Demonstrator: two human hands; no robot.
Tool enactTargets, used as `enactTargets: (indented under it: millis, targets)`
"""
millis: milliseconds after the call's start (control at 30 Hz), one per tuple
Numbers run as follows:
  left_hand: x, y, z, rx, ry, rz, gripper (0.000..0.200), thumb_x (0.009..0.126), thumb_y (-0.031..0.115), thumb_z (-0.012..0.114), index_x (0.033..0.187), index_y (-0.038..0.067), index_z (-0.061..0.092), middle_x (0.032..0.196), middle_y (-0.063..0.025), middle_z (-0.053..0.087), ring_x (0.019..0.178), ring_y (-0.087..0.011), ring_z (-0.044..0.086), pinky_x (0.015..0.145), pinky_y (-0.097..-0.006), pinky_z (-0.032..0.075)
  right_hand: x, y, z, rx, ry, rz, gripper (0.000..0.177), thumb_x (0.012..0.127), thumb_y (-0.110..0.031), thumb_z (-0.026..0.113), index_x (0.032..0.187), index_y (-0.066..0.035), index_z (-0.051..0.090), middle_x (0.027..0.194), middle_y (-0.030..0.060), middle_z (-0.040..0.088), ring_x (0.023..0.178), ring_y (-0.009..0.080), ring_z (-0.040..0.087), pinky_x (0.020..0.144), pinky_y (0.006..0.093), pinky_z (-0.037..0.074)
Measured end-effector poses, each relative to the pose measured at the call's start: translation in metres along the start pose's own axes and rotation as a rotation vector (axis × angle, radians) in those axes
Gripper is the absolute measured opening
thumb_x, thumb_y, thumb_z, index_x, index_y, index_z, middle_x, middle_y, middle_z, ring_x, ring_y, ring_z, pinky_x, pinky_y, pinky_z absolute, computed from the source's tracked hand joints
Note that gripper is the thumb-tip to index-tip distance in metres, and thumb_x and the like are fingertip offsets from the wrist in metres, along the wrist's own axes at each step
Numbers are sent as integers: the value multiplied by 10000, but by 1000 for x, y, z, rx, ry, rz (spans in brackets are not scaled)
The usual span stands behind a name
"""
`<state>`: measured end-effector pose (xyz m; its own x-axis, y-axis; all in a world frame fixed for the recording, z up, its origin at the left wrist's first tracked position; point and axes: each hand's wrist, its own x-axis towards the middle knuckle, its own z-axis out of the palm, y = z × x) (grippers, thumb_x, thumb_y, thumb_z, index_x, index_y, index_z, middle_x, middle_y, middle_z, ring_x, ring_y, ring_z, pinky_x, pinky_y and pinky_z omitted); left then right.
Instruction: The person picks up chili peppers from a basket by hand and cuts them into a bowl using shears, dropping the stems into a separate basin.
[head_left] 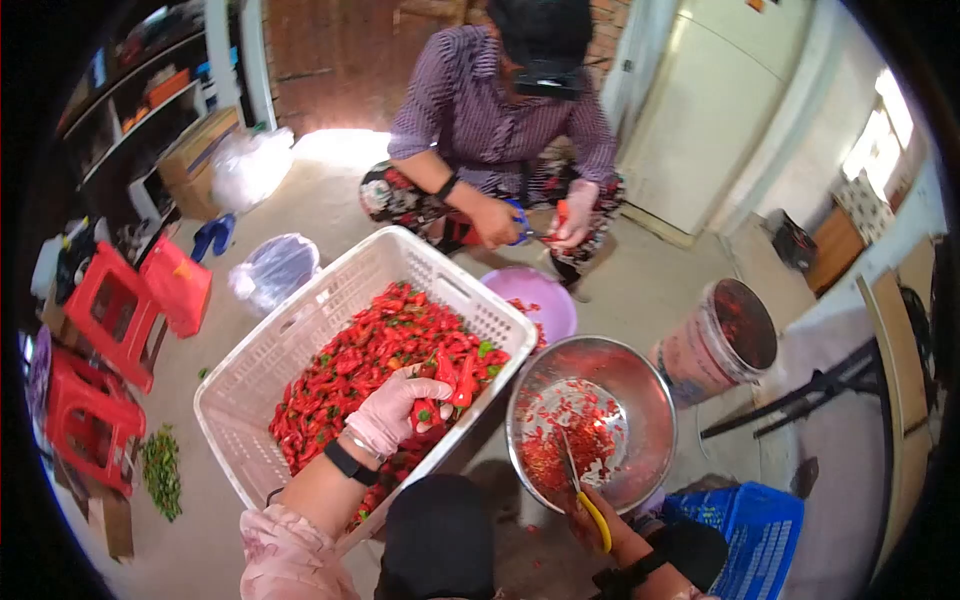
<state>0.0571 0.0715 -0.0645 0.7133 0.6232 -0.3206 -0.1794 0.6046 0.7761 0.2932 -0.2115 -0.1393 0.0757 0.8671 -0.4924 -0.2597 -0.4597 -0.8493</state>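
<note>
My left hand (392, 408), in a pale glove, is closed around a few red peppers (457, 378) above the white crate (240, 385). Many red peppers (345, 355) with some green stems fill that crate. My bare right hand (597, 515) grips scissors (594, 520) with yellow handles. Their blades point into the steel bowl (655, 440), which holds chopped red pepper pieces (590, 430).
Across from me a crouching person (500, 120) holds blue-handled scissors over a pink basin (560, 300). A stained bucket (700, 350) stands right of the bowl, a blue crate (765, 540) below it. Red stools (90, 410) stand at left.
</note>
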Motion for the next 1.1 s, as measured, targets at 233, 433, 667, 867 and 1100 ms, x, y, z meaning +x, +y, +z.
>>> enactTargets:
  millis: [233,433,667,867,1100]
  targets:
    - [-30,1,115,427,59,-10,234,685,40,681,888,1,571,681,-64,593,499,-105,538,426,-218,425,-30,-42,11,-184,-94,-383,386,916,-177,445,1273,-77,334,939,-1,459,796,61,445,672,188,377]
    - [-23,-51,156,529,90,115,278,655,11,701,904,-3,577,639,-26,573,476,-64,502,421,-208,402,-50,-44,9,-253,55,-556,321,886,-169,500,1168,-44,413,823,-25,463,684,38,440,595,157,371]
    - [-19,-84,193,518,93,113,279,698,24,656,964,8,574,701,-37,585,544,-108,540,443,-210,419,-69,-43,1,470,154,24,267,906,-183,471,1137,-52,453,747,-36,462,565,34,408,482,164,353]
    - [-12,-118,184,-117,-40,-76,174,762,43,588,924,33,527,736,-70,590,586,-171,576,386,-243,410,-80,-24,-9,306,93,-313,280,899,-270,489,1093,-69,475,687,-18,438,521,49,402,444,179,345]
    - [-32,-157,180,-262,-4,-220,214,821,275,600,866,78,531,709,-49,562,594,-180,565,372,-233,388,-83,-14,-11,227,129,-280,262,896,-234,501,1100,-72,473,644,-41,407,481,42,360,433,181,322]
